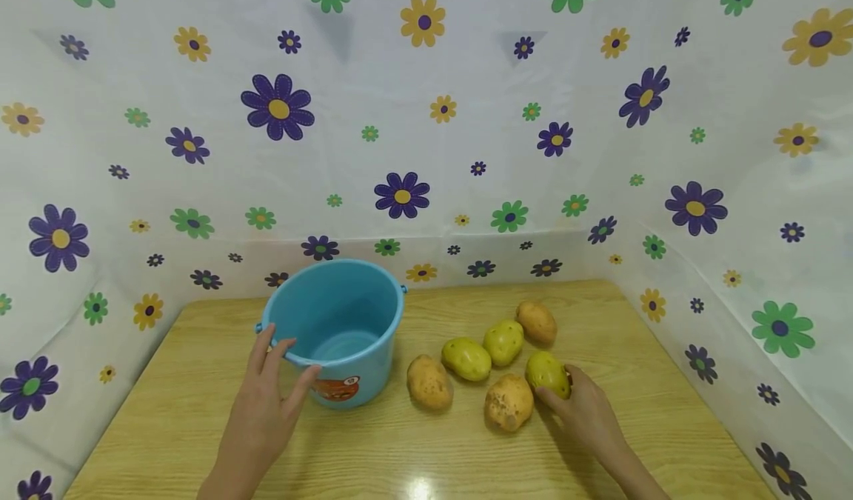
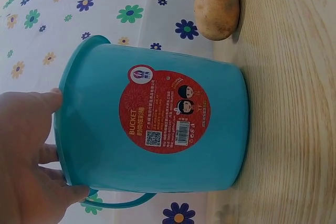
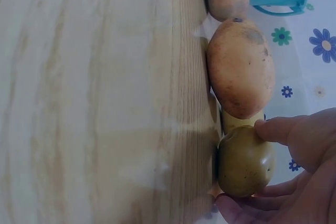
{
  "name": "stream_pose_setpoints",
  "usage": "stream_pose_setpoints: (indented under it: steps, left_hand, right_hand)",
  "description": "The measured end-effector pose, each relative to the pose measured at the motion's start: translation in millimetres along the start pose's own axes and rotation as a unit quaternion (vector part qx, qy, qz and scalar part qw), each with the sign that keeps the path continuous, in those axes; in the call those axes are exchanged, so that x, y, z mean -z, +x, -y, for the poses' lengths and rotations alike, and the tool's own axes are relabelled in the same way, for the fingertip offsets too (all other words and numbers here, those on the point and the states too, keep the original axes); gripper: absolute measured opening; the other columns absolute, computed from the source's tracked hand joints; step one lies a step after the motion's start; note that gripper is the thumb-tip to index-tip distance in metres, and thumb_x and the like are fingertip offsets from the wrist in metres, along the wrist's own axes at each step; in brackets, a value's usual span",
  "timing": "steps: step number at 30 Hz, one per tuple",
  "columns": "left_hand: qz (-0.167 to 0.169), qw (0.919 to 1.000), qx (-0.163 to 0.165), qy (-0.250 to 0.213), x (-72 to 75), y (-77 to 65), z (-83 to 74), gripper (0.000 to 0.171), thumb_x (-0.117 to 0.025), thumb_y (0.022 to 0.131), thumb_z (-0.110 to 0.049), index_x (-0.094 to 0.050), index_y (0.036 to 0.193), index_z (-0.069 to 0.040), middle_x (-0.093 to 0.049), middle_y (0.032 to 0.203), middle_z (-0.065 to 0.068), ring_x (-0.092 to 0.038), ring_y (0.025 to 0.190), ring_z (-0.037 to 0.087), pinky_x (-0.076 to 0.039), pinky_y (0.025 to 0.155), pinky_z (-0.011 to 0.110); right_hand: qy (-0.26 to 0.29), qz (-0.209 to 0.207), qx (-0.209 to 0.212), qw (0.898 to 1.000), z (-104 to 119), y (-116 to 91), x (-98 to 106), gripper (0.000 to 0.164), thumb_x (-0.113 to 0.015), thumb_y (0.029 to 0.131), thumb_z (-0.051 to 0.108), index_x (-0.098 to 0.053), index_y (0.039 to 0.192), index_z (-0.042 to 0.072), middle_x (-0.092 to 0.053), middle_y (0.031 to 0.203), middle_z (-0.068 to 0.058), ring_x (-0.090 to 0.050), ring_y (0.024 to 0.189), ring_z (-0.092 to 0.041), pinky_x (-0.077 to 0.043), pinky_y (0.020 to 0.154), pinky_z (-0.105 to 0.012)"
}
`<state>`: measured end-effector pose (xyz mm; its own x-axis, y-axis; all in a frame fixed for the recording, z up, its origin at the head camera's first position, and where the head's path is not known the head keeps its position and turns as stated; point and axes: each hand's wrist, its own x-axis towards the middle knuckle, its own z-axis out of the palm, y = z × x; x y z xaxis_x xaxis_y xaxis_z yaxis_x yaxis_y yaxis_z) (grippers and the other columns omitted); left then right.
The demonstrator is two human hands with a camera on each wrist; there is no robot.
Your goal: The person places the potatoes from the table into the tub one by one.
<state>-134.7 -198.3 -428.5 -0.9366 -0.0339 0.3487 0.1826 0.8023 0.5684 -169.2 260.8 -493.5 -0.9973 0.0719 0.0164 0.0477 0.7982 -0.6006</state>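
A light-blue bucket stands upright on the left of the table, with a red printed label on its side. At its near-left rim, my left hand holds on with thumb and fingers spread along the edge. Over on the right, my right hand grips a green-yellow potato between thumb and fingers, low at the table surface. Beside it lies a brown potato. Two more green-yellow potatoes and two brown ones lie between bucket and right hand.
The wood-grain table carries everything. A white flowered sheet rises behind it and along both sides. The bucket's blue handle hangs at its side.
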Motion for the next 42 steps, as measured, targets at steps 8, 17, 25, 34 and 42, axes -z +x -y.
stream_pose_setpoints:
  steps: [8,17,25,34,42]
  left_hand:
    - [-0.001,1.0000,-0.001,0.005,1.2,-0.2,0.5,0.062,-0.060,0.105,-0.045,-0.047,0.145,0.000,-0.019,0.166,0.023,-0.034,0.142,0.057,-0.045,0.099,0.072]
    - [0.014,0.9997,0.008,0.020,4.4,0.6,0.0,0.064,-0.060,0.104,-0.048,-0.047,0.146,-0.001,-0.019,0.168,0.023,-0.035,0.142,0.057,-0.044,0.100,0.072]
    - [0.012,0.9997,0.005,0.021,5.1,0.8,0.1,0.065,-0.062,0.103,-0.046,-0.048,0.146,0.000,-0.021,0.167,0.023,-0.032,0.144,0.056,-0.042,0.102,0.072]
    - [0.014,0.9997,0.011,0.017,5.0,1.3,0.0,0.066,-0.061,0.103,-0.049,-0.047,0.148,-0.002,-0.019,0.168,0.022,-0.034,0.143,0.056,-0.042,0.103,0.072]
    - [0.015,0.9998,0.010,0.010,5.8,1.5,0.5,0.066,-0.062,0.103,-0.048,-0.048,0.147,-0.002,-0.019,0.168,0.022,-0.034,0.143,0.056,-0.043,0.102,0.072]
  right_hand:
    - [0.014,-0.001,-0.009,1.000,2.6,0.4,1.2,0.075,-0.074,0.095,0.031,-0.043,0.138,-0.021,-0.061,0.122,-0.041,-0.066,0.107,-0.048,-0.059,0.083,-0.053]
    - [0.035,-0.003,-0.016,0.999,2.1,0.3,0.8,0.074,-0.075,0.093,0.026,-0.043,0.138,-0.021,-0.063,0.118,-0.038,-0.068,0.099,-0.040,-0.060,0.074,-0.045]
    - [0.056,-0.004,-0.028,0.998,-2.6,2.2,0.7,0.075,-0.076,0.092,0.023,-0.040,0.141,-0.020,-0.053,0.130,-0.045,-0.062,0.113,-0.054,-0.059,0.087,-0.055]
    - [0.059,-0.022,-0.016,0.998,-5.6,1.3,8.3,0.075,-0.078,0.091,0.022,-0.040,0.142,-0.019,-0.055,0.129,-0.044,-0.063,0.111,-0.053,-0.059,0.086,-0.055]
    - [0.073,-0.031,-0.006,0.997,4.6,2.6,22.8,0.075,-0.078,0.091,0.021,-0.039,0.143,-0.018,-0.056,0.128,-0.043,-0.065,0.108,-0.049,-0.062,0.081,-0.050]
